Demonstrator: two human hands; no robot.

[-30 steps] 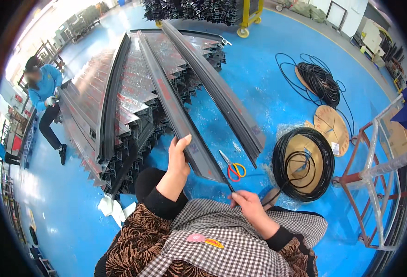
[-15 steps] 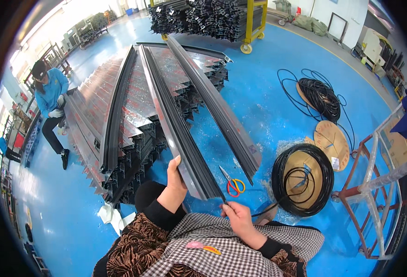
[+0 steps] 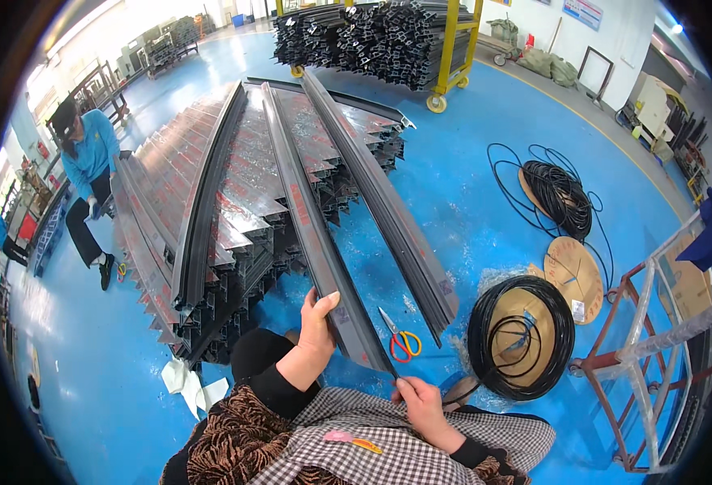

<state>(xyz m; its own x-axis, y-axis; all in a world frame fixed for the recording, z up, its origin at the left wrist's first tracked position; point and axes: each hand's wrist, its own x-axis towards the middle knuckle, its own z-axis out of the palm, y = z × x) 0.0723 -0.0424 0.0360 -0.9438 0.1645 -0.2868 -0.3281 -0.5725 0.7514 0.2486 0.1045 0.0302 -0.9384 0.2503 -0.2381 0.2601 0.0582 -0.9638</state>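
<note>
My left hand (image 3: 317, 333) is closed around the near part of a long dark metal profile (image 3: 306, 212), thumb on top. The profile slants away from me, and its far part lies over a pile of similar profiles. At its near end, my right hand (image 3: 425, 411) pinches a thin black rubber strip (image 3: 460, 397) against the profile's edge. From there the strip runs right, toward a large black coil (image 3: 564, 309). Scissors (image 3: 405, 345) with one red and one yellow handle lie on the blue floor beyond my right hand.
Stacked profiles (image 3: 225, 206) fill the left centre, with another long profile (image 3: 388, 212) slanting off the pile. A second coil (image 3: 556, 192), a cardboard disc (image 3: 574, 279) and a metal frame cart (image 3: 629, 356) stand right. A yellow wheeled rack (image 3: 451, 48) is behind. A person (image 3: 91, 166) works at left.
The held profile has tilted so that more of its flat, film-covered face shows. Both my hands sit slightly lower in view, still holding profile and strip. The person at left has lowered a hand.
</note>
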